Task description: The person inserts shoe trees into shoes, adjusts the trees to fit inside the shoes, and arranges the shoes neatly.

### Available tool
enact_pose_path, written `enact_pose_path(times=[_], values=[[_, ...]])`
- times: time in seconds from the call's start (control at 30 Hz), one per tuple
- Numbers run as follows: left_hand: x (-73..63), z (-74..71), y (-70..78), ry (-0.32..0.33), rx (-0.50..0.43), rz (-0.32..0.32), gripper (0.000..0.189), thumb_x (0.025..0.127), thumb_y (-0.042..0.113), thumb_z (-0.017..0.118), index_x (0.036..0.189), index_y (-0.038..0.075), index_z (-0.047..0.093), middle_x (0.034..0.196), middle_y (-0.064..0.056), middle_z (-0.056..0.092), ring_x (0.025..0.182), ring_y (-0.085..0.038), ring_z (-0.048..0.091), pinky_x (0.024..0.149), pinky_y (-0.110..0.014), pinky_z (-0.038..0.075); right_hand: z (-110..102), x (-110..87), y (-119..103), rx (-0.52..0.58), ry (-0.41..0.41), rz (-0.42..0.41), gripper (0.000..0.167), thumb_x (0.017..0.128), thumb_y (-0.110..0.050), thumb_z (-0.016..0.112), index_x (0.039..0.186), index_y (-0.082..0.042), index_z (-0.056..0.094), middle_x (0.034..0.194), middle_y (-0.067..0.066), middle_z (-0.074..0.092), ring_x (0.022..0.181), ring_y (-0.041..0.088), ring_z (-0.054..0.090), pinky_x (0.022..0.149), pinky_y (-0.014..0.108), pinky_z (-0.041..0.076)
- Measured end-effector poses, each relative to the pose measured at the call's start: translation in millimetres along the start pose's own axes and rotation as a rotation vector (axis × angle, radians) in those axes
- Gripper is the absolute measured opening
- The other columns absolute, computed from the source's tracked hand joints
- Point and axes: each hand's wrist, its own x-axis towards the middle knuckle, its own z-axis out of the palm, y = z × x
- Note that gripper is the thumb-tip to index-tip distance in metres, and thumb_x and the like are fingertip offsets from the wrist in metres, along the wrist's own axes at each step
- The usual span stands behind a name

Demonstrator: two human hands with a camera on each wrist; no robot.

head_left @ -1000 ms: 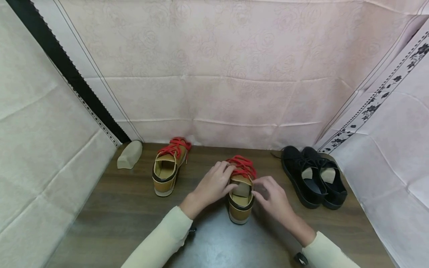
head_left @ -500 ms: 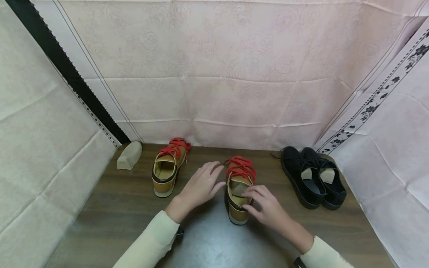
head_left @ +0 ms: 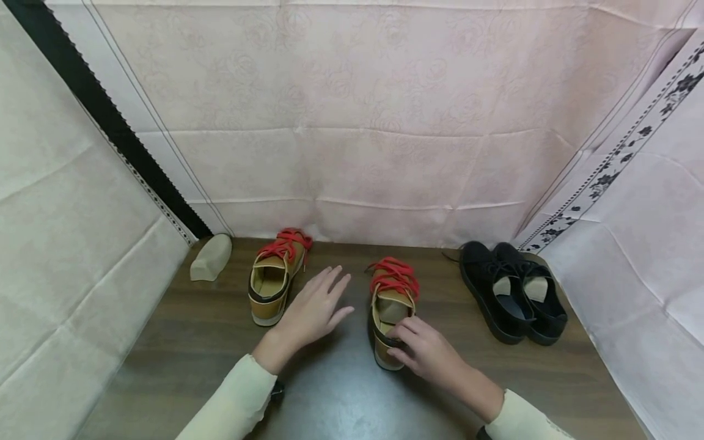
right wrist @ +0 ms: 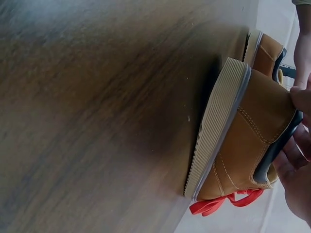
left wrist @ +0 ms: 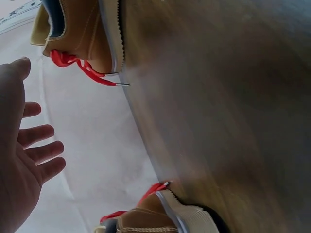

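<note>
A: State the shoe's position.
B: The shoe (right wrist: 255, 128) stands upright on the wooden floor (head_left: 352, 403), toe toward the back cloth (head_left: 352, 165), with the black pair (head_left: 495, 305) to its right. Its tan mate (head_left: 283, 269) stands to the left, apart.

A: The hands?
B: The right hand (head_left: 426, 351) pinches the heel: thumb (right wrist: 300, 99) on the outside, fingers curled over the collar (right wrist: 278, 145). The left hand (head_left: 305, 315) has its fingers extended and holds nothing, over the floor near the mate.

A: Expected handling?
B: Light, in my judgement, and not fragile. The ribbed sole (right wrist: 218, 124) looks stiff; the padded collar probably gives under pressure. Slipping seems unlikely.

A: Recommended hold?
B: The heel, as now, or both sides below the opening. The red laces (head_left: 394, 278) look loose and would make a poor handle. A pale insert (head_left: 393, 310) sits inside; its firmness cannot be determined.
</note>
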Motion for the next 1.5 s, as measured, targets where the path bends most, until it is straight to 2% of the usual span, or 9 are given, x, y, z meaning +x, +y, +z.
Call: enact_pose_path(times=[0.3, 0.67, 1.07, 1.5], values=[[-11.1, 6.0, -3.6, -0.087, 0.071, 0.018, 0.072, 0.102, 0.056, 0.055, 0.157, 0.009, 0.044, 0.162, -0.020, 0.040, 0.148, -0.040, 0.041, 0.122, -0.052, 0.034, -1, 1.2, 1, 0.013, 0.009, -0.045, 0.027, 0.080, -0.016, 0.089, 0.099, -0.015, 0.070, 0.094, -0.007, 0.062, 0.080, 0.006, 0.056, 0.068, 0.018, 0.049], [-15.0, 11.2, 1.6, -0.152, 0.080, 0.039, 0.071, 0.104, 0.056, 0.052, 0.157, 0.010, 0.043, 0.164, -0.020, 0.037, 0.150, -0.040, 0.038, 0.122, -0.052, 0.034, -3, -1.8, 4, -0.015, 0.022, -0.053, 0.025, 0.079, -0.014, 0.090, 0.097, -0.015, 0.072, 0.090, -0.007, 0.059, 0.076, 0.006, 0.053, 0.065, 0.018, 0.047], [-13.8, 16.0, 8.4, -0.110, 0.052, 0.071, 0.072, 0.101, 0.053, 0.060, 0.156, 0.009, 0.045, 0.162, -0.022, 0.039, 0.149, -0.042, 0.039, 0.122, -0.054, 0.033, -11, -15.5, 17, -0.048, 0.029, -0.020, 0.024, 0.080, -0.015, 0.088, 0.095, -0.018, 0.070, 0.088, -0.008, 0.053, 0.076, 0.005, 0.048, 0.063, 0.019, 0.045], [-5.1, 21.6, 17.9, -0.095, 0.070, 0.100, 0.072, 0.101, 0.055, 0.059, 0.155, 0.009, 0.047, 0.162, -0.022, 0.039, 0.148, -0.043, 0.040, 0.120, -0.055, 0.035, -22, -27.9, 29, -0.083, 0.021, 0.035, 0.025, 0.078, -0.013, 0.089, 0.094, -0.020, 0.070, 0.088, -0.009, 0.054, 0.077, 0.003, 0.049, 0.062, 0.017, 0.045]])
